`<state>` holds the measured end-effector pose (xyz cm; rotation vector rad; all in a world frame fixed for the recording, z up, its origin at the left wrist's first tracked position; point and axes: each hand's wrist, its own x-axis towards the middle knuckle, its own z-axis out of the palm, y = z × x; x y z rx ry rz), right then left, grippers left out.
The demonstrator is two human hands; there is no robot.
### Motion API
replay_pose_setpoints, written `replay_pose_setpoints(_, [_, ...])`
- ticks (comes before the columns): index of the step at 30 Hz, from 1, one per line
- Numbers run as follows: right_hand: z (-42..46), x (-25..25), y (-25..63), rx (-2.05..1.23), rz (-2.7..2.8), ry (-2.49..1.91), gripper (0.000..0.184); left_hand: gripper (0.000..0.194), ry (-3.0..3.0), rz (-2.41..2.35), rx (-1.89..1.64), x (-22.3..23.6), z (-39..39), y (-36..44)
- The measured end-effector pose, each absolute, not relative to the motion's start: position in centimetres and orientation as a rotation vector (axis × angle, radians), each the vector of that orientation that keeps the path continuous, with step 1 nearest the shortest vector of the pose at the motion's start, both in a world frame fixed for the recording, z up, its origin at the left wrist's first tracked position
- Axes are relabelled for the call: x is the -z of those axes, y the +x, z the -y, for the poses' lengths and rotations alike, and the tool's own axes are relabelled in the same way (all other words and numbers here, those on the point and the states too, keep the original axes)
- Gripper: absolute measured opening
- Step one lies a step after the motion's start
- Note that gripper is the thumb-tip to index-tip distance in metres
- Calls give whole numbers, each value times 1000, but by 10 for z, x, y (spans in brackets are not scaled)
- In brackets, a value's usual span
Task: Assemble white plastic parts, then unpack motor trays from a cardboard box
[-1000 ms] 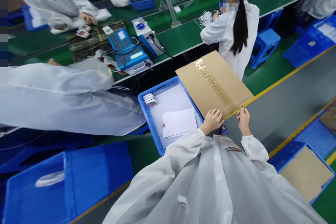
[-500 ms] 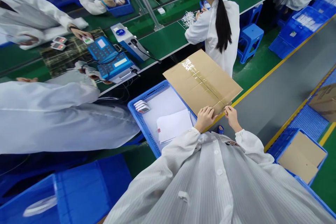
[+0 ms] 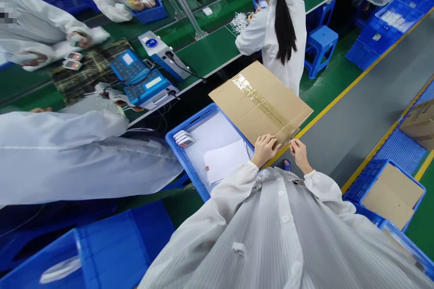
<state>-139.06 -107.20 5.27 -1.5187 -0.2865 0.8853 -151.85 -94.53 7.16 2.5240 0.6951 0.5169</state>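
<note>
A flat-topped cardboard box (image 3: 251,113) with shiny tape along its middle seam lies in front of me, partly over the blue crate. My left hand (image 3: 265,150) grips its near edge, fingers bent over the top and the thumb toward the corner. Just off the near right corner, my right hand (image 3: 300,153) is closed in a pinch; whatever is between the fingertips is too small to make out. Beside the box, the blue crate (image 3: 188,169) holds white paper sheets (image 3: 225,160) and several small white devices (image 3: 183,138) in a row.
A co-worker in white (image 3: 283,31) sits just beyond the box, and another person's sleeve (image 3: 68,144) is close on the left. Blue testers (image 3: 145,83) stand on the green bench (image 3: 203,61). Blue bins (image 3: 393,189) with cardboard are at right, a blue stool (image 3: 322,47) farther off.
My right hand has drawn slightly away from the box corner, still pinched. The left hand stays on the box edge. At far left, a co-worker's hand has pulled back from the blue tester with a device.
</note>
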Motion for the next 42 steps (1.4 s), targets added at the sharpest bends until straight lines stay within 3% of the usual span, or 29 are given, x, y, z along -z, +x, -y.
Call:
replay_pose_setpoints(7, [1064,-50,-1373,-728,231,-1499,34,25,2515,-609,-544,-74,948,-1530])
replay_pose_setpoints(42, [1050,-40,-1402,-681,127,-1420,36,23,2620,-599,-659,-52,958,-1541])
